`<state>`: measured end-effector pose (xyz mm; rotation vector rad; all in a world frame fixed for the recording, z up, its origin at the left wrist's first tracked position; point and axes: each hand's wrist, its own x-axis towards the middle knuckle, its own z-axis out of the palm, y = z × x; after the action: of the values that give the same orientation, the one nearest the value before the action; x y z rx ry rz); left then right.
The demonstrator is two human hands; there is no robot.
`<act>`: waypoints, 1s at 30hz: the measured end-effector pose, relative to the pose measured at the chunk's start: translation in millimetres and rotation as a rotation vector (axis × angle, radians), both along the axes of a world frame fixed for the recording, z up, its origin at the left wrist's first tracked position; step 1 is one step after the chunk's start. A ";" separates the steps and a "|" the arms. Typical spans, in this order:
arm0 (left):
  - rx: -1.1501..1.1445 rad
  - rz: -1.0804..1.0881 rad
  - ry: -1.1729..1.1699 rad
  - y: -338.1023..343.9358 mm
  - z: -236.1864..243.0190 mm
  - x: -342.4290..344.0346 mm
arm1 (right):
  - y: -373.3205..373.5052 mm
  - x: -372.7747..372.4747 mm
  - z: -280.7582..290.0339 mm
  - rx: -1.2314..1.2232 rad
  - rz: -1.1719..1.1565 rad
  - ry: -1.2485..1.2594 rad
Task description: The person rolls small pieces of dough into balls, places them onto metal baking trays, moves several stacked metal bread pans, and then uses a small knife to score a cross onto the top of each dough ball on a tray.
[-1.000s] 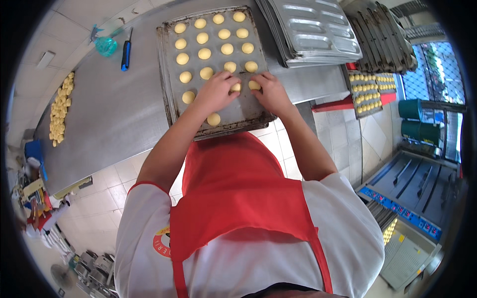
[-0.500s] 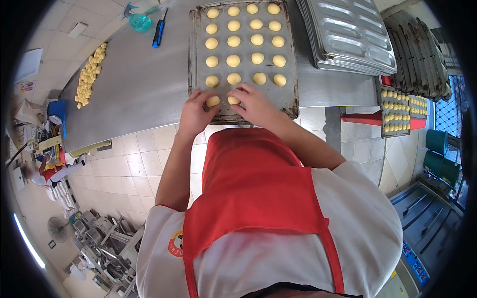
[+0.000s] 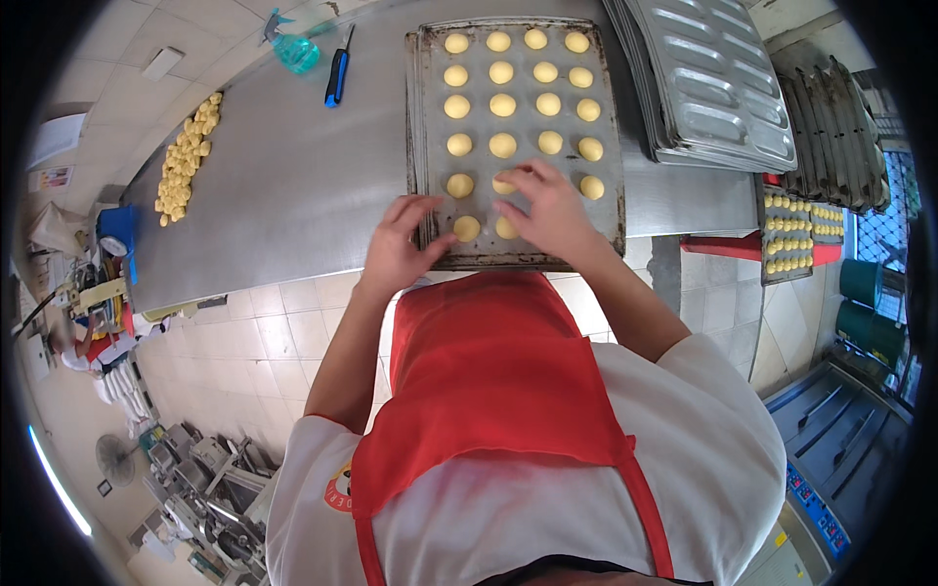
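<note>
Tray (image 3: 525, 88) mostly filled with dough balls (image 3: 502, 146); its front row shows two, likely incomplete; left hand (image 3: 399, 244) and right hand (image 3: 554, 217) spread there; dough pieces (image 3: 183, 161) lie left of tray

Smooth, round, pale-yellow dough balls (image 3: 502, 146) sit apart, four across in the far rows, on a flat, rectangular, grey metal baking tray (image 3: 526, 125) with brown-stained rims. It lies at the front edge of the grey metal bench (image 3: 283, 176). Two balls show in the nearest row, the right one partly hidden.
</note>
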<state>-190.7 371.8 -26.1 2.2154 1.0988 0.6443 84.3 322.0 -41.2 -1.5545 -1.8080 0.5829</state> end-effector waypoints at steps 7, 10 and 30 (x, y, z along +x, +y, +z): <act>0.146 0.362 -0.019 101.6 -18.7 -226.1 | 34.9 -25.5 -16.9 -0.082 -0.073 -0.274; 0.126 0.578 0.037 164.0 -40.8 -356.4 | 41.3 -72.1 5.8 -0.012 -0.270 -0.466; -0.567 0.370 -1.005 235.5 -55.0 -504.4 | 176.2 -499.2 6.6 -0.475 -0.040 0.668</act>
<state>-695.1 607.3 -81.1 0.9685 0.9475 1.2258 -414.8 498.2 -34.6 -1.4298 -1.1719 1.3969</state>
